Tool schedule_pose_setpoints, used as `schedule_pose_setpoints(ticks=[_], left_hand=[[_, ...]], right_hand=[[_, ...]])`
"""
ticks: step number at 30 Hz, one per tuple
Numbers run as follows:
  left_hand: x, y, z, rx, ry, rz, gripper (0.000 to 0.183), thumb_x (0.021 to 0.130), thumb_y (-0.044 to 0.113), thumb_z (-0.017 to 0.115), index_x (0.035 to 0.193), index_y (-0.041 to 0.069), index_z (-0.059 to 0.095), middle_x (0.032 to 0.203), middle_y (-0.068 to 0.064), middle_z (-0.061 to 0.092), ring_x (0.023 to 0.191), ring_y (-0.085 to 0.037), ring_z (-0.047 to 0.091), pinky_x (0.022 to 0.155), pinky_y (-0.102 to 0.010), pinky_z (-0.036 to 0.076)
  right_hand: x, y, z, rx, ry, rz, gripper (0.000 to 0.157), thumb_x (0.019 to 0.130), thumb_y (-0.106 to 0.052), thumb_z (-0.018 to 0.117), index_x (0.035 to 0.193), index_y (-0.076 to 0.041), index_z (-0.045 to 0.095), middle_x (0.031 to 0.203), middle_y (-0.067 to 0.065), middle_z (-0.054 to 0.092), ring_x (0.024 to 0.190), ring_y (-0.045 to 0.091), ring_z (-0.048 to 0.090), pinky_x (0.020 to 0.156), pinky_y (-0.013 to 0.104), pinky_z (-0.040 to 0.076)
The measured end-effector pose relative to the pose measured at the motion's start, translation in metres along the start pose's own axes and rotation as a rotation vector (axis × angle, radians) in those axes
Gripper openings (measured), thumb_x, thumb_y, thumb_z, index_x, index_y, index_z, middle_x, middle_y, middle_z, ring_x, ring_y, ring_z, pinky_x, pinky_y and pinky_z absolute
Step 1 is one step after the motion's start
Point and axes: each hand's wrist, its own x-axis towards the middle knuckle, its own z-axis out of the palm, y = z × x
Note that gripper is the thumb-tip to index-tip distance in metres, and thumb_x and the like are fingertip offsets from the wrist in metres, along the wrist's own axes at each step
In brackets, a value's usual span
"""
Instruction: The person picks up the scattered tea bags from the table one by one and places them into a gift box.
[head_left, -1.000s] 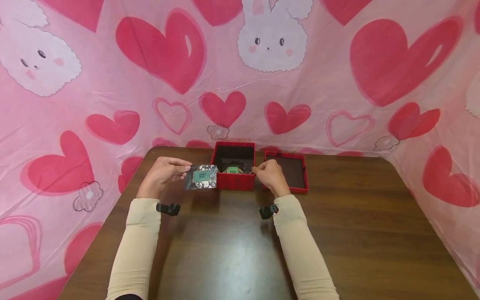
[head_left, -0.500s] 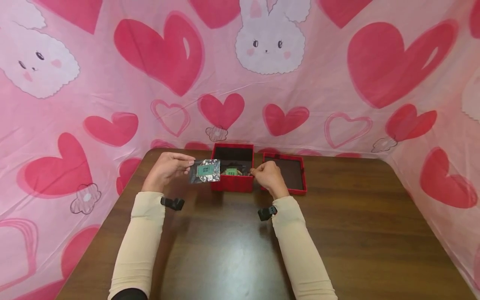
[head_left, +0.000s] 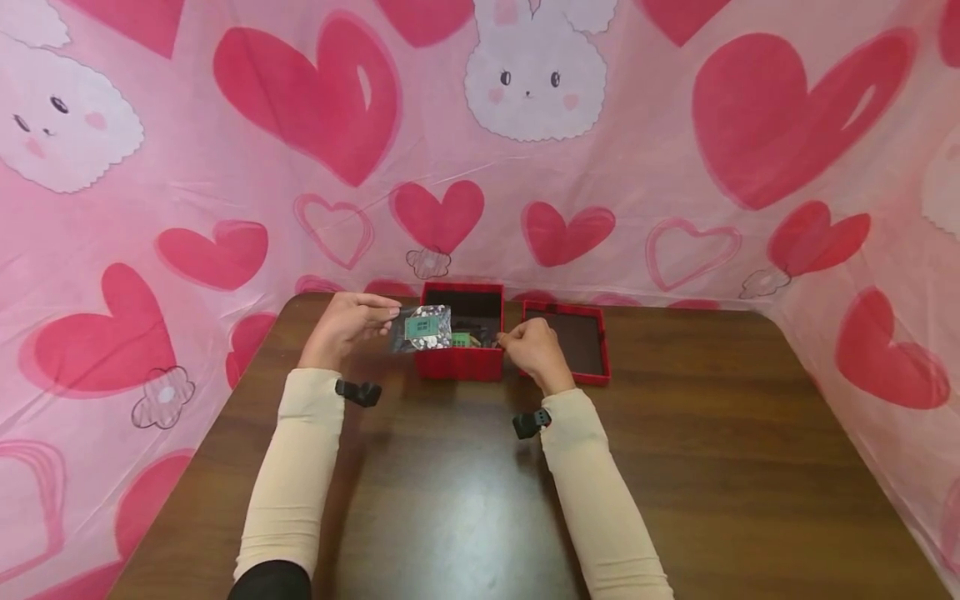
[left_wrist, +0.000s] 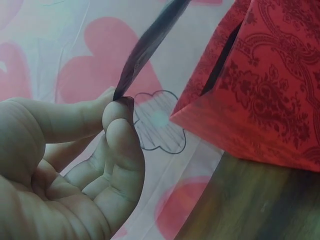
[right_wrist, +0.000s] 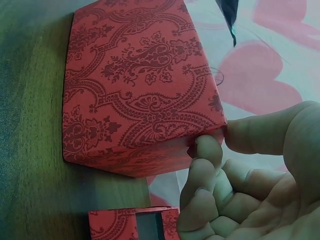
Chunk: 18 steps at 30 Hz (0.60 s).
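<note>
Between thumb and fingertips, my left hand [head_left: 347, 329] pinches the left edge of a clear plastic packet [head_left: 429, 327] with a green label and dark-and-pale speckled contents. The packet is held flat-side toward me, overlapping the left front corner of a red patterned box [head_left: 459, 365] in the head view. In the left wrist view the packet [left_wrist: 147, 47] shows edge-on. The box stands uncovered with a dark inside, and another green-labelled packet [head_left: 461, 340] lies within. My right hand [head_left: 538, 352] pinches the box's rim at its right front corner, thumb and fingertips on the wall.
A shallow red box lid [head_left: 564, 343], dark inside, lies on the brown wooden table [head_left: 712, 450] just right of the box, partly behind my right hand. A pink cloth [head_left: 450, 150] with hearts and rabbits hangs behind the table and along both sides.
My left hand has moved the packet right and up, from beside the box to over its front left corner. My right hand keeps its hold on the rim.
</note>
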Motion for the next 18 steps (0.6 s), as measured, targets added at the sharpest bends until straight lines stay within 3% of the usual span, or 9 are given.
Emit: schedule_pose_setpoints(ticks=[4,8,13,18], left_hand=[[0.005,0.002,0.005,-0.006,-0.003,0.009,0.035,0.092,0.009,0.074,0.122,-0.007,0.068,0.094,-0.007,0.071,0.069,-0.016,0.063,0.074,-0.030,0.059],[0.010,0.004,0.011,-0.040,-0.002,0.029,0.034,0.090,0.005,0.075,0.120,-0.010,0.067,0.085,-0.006,0.071,0.064,-0.014,0.062,0.070,-0.030,0.059],[0.015,0.004,0.017,-0.056,0.005,0.014,0.033,0.090,0.001,0.073,0.120,-0.012,0.067,0.079,-0.005,0.071,0.062,-0.014,0.062,0.072,-0.034,0.060],[0.022,0.009,0.024,-0.040,-0.003,0.016,0.033,0.092,0.002,0.072,0.121,-0.011,0.067,0.081,-0.005,0.070,0.066,-0.015,0.062,0.069,-0.029,0.059]], right_hand=[[0.000,-0.001,0.001,-0.002,0.017,-0.004,0.026,0.094,-0.026,0.071,0.075,-0.010,0.079,0.069,0.004,0.067,0.057,0.020,0.053,0.048,0.032,0.044],[0.000,-0.001,0.001,0.002,0.002,0.007,0.028,0.095,-0.026,0.070,0.075,-0.009,0.079,0.082,0.010,0.072,0.057,0.021,0.053,0.047,0.031,0.043],[0.000,-0.001,0.002,0.001,-0.012,0.014,0.032,0.096,-0.027,0.069,0.073,-0.007,0.078,0.076,0.012,0.069,0.055,0.020,0.050,0.045,0.030,0.041],[0.001,0.000,0.002,-0.010,0.006,-0.010,0.030,0.095,-0.026,0.069,0.074,-0.007,0.078,0.080,0.010,0.070,0.055,0.020,0.053,0.049,0.032,0.044]])
